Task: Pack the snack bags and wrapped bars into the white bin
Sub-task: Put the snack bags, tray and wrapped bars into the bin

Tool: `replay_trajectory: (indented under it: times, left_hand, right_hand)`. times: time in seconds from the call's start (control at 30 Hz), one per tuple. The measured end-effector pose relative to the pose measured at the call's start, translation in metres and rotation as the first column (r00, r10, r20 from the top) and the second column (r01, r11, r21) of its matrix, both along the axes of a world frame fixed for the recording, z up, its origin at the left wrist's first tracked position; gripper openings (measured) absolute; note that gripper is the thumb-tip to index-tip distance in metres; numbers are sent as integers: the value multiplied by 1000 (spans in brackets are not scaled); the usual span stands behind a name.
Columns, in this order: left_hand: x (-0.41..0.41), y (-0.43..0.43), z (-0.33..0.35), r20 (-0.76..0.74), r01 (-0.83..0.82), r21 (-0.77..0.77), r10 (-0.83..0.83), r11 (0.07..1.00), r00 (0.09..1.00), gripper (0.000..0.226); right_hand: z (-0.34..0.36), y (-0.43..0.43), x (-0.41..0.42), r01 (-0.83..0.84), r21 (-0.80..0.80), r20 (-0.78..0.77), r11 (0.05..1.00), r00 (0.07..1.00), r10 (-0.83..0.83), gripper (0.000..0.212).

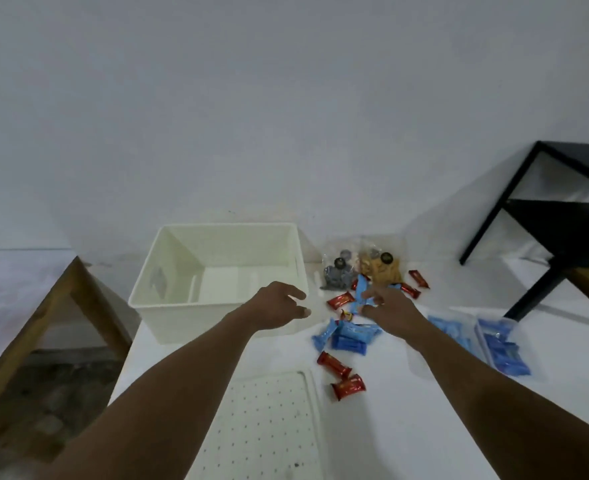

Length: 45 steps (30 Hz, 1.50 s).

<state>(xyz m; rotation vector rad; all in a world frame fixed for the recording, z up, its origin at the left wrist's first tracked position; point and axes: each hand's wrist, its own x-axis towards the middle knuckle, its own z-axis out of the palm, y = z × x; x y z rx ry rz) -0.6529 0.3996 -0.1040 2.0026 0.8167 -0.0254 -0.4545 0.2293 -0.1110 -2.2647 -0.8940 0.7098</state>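
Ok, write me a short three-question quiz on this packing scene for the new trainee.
1. True or false: something is already packed in the white bin.
2. Pick one: the right hand closes its grip on a wrapper of which colour? A red, B blue, C green.
3. Fill in the number: ___ clear snack bags lie to the right of the bin.

Key: 1 false, the bin looks empty; 2 B, a blue wrapped bar; 3 two.
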Motion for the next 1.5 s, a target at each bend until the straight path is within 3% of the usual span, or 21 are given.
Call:
replay_trajectory:
  times: [0.2,0.5,0.8,0.93,1.2,1.5]
  left_hand:
    - [94,-9,-23,33,47,-8,-47,999,998,52]
    - [206,19,-79,85,-222,-49,226,974,970,32]
    - [279,80,-157,84,-323,78,316,943,945,46]
    - [291,94,-180,85,-330,39,325,943,942,45]
    - [297,92,-193,65,-353,94,348,931,935,49]
    - [261,97,-115,161,-358,176,332,917,930,39]
  right_hand:
    - [-15,-14,81,98,-7,-17,995,995,-98,22]
    - [-56,23,214,52,47,-117,998,992,-46,24]
    - [-120,78,321,-7,80,-299,997,954,31,38]
    - [-146,98,336,-52,77,-383,996,920,78,40]
    - [-158,103,331,-48,111,-335,993,939,83,34]
    - [-82,109,294,-72,246,-239,967,962,133,36]
